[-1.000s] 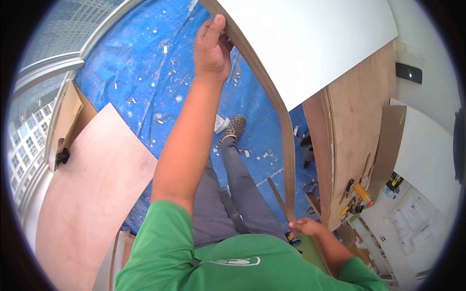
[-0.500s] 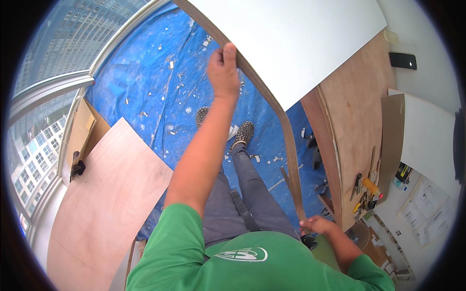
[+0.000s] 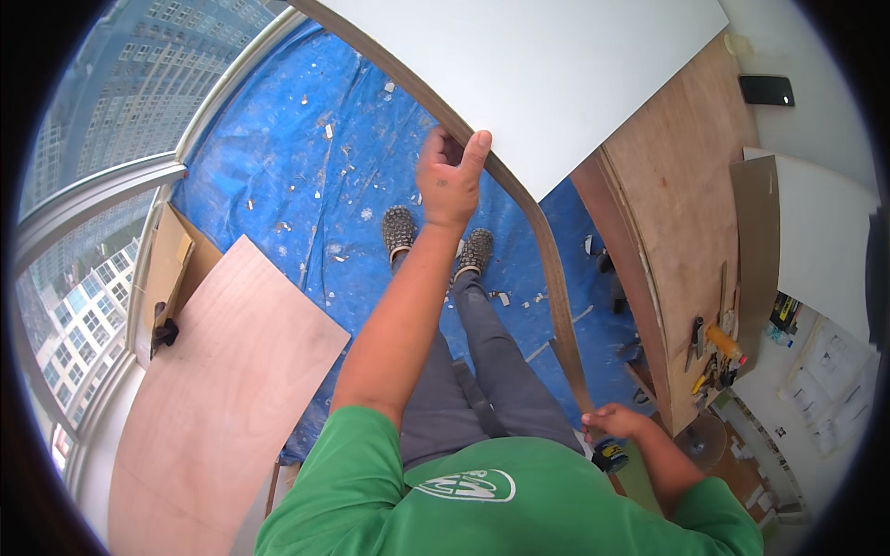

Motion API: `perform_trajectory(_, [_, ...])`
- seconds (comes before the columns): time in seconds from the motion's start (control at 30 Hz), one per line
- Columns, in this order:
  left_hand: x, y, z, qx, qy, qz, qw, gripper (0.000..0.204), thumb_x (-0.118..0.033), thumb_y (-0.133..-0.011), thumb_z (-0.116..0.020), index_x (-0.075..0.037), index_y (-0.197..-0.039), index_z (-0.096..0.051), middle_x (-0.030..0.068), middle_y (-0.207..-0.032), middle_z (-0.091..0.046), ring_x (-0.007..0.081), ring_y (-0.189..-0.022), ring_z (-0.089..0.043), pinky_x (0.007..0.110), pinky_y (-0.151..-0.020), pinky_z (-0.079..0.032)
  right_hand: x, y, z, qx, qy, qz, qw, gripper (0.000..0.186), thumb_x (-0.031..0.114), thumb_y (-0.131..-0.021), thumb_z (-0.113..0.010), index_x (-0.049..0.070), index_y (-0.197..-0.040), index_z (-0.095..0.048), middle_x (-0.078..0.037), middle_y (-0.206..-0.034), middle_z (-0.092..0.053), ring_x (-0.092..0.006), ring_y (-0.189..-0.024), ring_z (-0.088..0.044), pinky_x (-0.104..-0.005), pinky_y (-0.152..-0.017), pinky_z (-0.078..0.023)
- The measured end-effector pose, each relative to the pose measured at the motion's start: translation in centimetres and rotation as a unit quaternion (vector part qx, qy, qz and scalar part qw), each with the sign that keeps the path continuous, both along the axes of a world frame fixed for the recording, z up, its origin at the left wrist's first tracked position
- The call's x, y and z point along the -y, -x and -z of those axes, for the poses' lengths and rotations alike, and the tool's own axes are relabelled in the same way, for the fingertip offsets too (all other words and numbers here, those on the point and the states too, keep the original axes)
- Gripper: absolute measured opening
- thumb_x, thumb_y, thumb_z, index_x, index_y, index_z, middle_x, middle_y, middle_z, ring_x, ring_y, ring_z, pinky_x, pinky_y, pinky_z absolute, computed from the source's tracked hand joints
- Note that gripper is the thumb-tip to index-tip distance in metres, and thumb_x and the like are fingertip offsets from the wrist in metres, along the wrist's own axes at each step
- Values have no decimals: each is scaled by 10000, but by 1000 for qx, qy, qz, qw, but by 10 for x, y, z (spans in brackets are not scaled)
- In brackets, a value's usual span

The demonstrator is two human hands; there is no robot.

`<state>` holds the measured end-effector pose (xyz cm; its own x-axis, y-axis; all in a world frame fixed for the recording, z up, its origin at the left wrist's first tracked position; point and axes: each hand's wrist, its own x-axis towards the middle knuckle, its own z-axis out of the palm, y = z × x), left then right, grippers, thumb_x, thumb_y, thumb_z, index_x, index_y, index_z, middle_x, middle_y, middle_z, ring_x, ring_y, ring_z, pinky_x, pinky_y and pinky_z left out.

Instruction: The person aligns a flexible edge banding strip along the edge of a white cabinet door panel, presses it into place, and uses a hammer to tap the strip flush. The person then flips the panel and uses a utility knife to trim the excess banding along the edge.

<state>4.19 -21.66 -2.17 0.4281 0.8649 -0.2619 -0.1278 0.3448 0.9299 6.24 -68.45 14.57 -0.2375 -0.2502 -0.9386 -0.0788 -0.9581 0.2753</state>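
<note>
blue tarp [image 3: 278, 157], plywood sheet [image 3: 222, 389], black phone [image 3: 766, 90]

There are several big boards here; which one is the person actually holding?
The white-faced board with the brown edge, held up in front. The left hand grips its edge and the right hand its lower end. The bare plywood sheets lie or lean untouched.

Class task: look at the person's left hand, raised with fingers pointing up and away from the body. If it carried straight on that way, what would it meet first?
The left hand already grips the edge of the large white board, so it would press straight into that board; depth beyond it cannot be judged.
</note>
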Motion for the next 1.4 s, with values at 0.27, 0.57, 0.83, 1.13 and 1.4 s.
perform_trajectory(0.27, [5, -22, -20, -24, 67, -83, 994, 373, -286, -941, -737, 50, -1051, -618, 33, -853, -654, 68, -776, -571, 255, -678, -480, 1, 2, 2, 2, -23, 8, 1000, 410, 437, -1002, -608, 59, -1028, -763, -32, -914, -772, -148, -940, -648, -312, -904, -480])
perform_trajectory(0.57, [7, -28, -18, -53, 31, -124, 990, 390, -304, -952, -713, 65, -1041, -623, 67, -894, -661, 104, -787, -582, 273, -726, -501, 7, 5, 6, 14, -11, 60, 998, 372, 378, -987, -652, 22, -987, -762, -76, -870, -764, -171, -888, -702, -315, -912, -509])
perform_trajectory(0.83, [5, -23, -29, 8, 120, -79, 990, 449, -315, -966, -704, 77, -1145, -575, 107, -1026, -659, 142, -924, -612, 283, -830, -505, 11, 4, 8, 21, -11, 60, 998, 378, 380, -986, -656, 18, -993, -763, -63, -868, -767, -164, -870, -693, -315, -893, -511])
perform_trajectory(1.13, [3, -27, -32, 6, 159, -38, 987, 516, -284, -993, -667, 106, -1288, -504, 173, -1256, -596, 207, -1150, -564, 346, -1031, -436, 9, -2, 6, 12, -22, 28, 999, 392, 412, -987, -645, 40, -984, -769, -41, -866, -767, -151, -901, -681, -315, -910, -497])
perform_trajectory(1.4, [-3, -23, -31, -28, 142, -14, 989, 488, -273, -982, -681, 105, -1252, -533, 158, -1196, -626, 197, -1083, -592, 335, -978, -466, 3, -6, 5, 6, -14, 14, 1000, 380, 414, -982, -652, 53, -981, -772, -29, -866, -765, -148, -893, -669, -313, -909, -493])
